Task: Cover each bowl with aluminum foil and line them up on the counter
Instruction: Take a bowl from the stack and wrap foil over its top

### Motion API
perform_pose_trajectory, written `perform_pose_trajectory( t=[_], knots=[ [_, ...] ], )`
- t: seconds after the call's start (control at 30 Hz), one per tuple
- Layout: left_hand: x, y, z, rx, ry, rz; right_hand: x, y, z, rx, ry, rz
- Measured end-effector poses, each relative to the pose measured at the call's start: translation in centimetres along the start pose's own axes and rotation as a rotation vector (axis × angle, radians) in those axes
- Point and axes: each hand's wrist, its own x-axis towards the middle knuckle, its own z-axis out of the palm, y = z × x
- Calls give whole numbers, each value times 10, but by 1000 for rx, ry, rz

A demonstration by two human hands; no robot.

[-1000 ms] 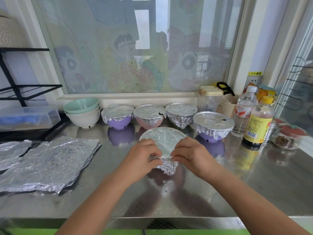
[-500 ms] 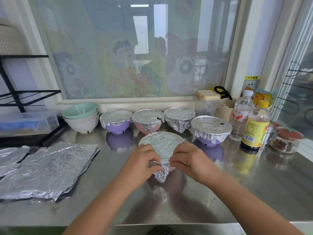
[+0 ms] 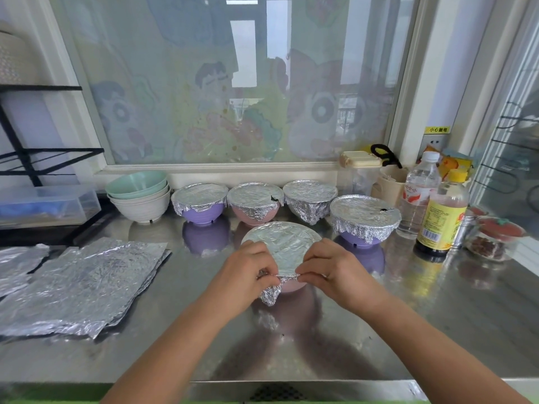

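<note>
place: home kitchen
surface: stainless steel counter point(image 3: 437, 330) below a window point(image 3: 233, 83) with cartoon film
kitchenware: stacked bowls point(image 3: 140, 196), foil sheets point(image 3: 81, 281)
pantry: sauce bottle point(image 3: 440, 217), water bottle point(image 3: 420, 193)
storage: black wire rack point(image 3: 29, 158)

A sauce bottle point(image 3: 442, 217) stands just beside a water bottle point(image 3: 420, 193).

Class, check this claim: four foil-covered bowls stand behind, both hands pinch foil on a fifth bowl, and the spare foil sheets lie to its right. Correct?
No. In the head view the foil sheets lie to the left of the fifth bowl, not the right. Four covered bowls do stand behind, and the left hand and right hand pinch its foil.
</note>
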Motion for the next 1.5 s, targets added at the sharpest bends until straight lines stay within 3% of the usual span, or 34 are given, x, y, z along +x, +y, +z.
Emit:
perform_pose_trajectory(
  t=[1.5],
  knots=[
    [12,23,24,50,49,26,-4,-1,2,-8,17,29]
  ],
)
